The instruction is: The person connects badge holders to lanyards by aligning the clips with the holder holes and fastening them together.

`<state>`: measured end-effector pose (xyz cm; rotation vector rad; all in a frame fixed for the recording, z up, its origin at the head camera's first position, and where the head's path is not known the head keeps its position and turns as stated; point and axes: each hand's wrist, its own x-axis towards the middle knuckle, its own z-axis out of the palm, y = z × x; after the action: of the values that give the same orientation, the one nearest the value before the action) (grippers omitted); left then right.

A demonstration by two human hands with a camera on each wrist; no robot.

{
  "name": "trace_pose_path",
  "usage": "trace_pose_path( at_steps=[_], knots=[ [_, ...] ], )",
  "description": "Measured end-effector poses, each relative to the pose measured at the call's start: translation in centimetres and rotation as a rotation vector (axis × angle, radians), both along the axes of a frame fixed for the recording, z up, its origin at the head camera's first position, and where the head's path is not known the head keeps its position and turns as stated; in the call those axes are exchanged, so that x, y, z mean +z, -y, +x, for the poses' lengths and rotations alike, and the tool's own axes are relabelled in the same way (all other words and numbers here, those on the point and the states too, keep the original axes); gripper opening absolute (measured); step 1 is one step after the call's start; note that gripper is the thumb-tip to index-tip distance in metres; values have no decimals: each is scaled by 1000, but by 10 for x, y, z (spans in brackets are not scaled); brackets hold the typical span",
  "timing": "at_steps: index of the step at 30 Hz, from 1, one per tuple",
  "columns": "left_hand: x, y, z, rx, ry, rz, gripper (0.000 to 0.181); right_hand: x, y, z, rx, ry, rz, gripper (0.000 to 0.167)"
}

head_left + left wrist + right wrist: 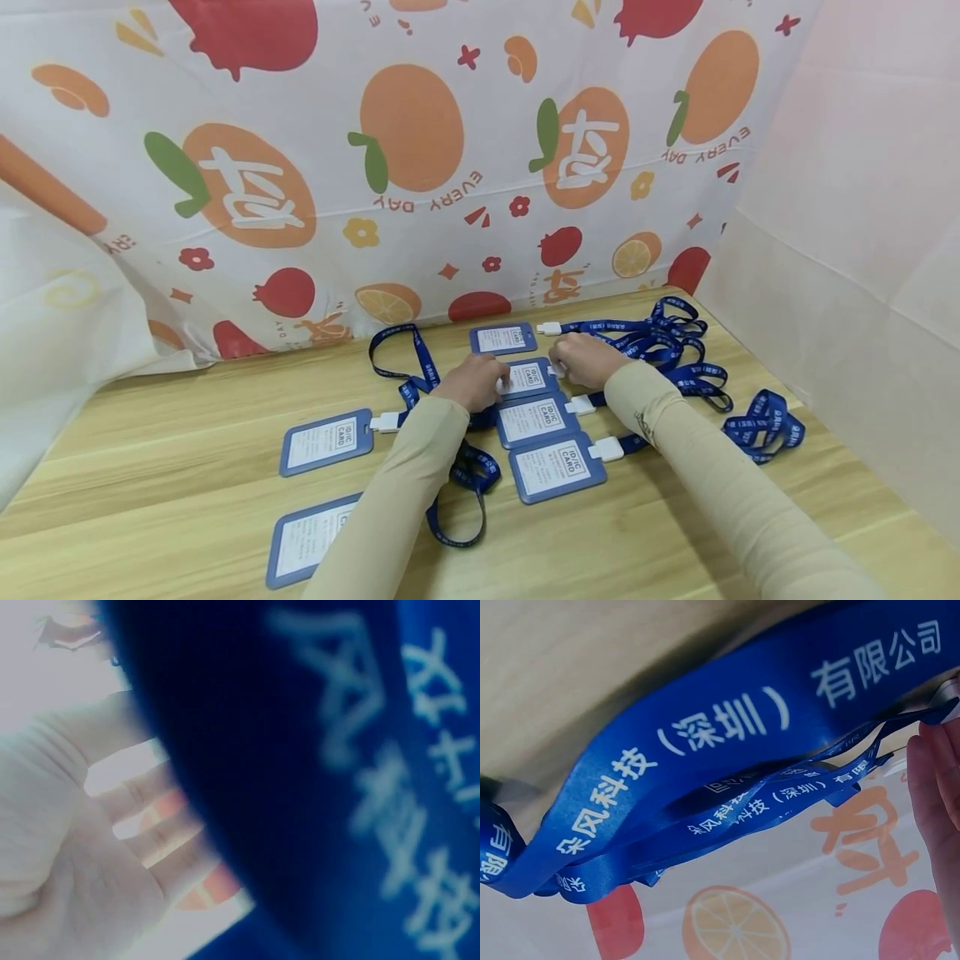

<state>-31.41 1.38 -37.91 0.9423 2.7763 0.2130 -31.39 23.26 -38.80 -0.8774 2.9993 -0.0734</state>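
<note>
In the head view, blue-framed ID card holders with white cards lie in two groups, each with a white clip on a printed blue lanyard. My left hand (474,382) touches the left end of the second card holder (529,377) from the back in the right column. Its fingers look fairly straight in the left wrist view, where a blurred lanyard (322,780) hides the fingertips. With the right hand (588,360) I pinch that holder's white clip (556,371). Blue lanyard straps (727,720) hang close to the camera in the right wrist view.
Behind this holder lies another card holder (503,338); two more (527,420) (558,468) lie in front. Two holders (327,442) (311,537) are at the left. Lanyards bunch at the right (678,350). A fruit-print cloth (450,250) stands behind the wooden table (187,450).
</note>
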Motion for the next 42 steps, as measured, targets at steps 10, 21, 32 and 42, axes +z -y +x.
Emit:
trace_pose_path(
  at_steps=[10, 21, 32, 42],
  knots=[
    [2, 1, -4, 4, 2, -5, 24, 13, 0, -4, -107, 137, 14, 25],
    [13, 9, -13, 52, -15, 23, 38, 27, -6, -14, -120, 115, 6, 31],
    [23, 15, -26, 97, -11, 29, 38, 22, -5, -18, -103, 67, 53, 29],
    [31, 21, -33, 143, 6, 49, 42, 24, -2, -19, -125, 72, 26, 29]
  ],
)
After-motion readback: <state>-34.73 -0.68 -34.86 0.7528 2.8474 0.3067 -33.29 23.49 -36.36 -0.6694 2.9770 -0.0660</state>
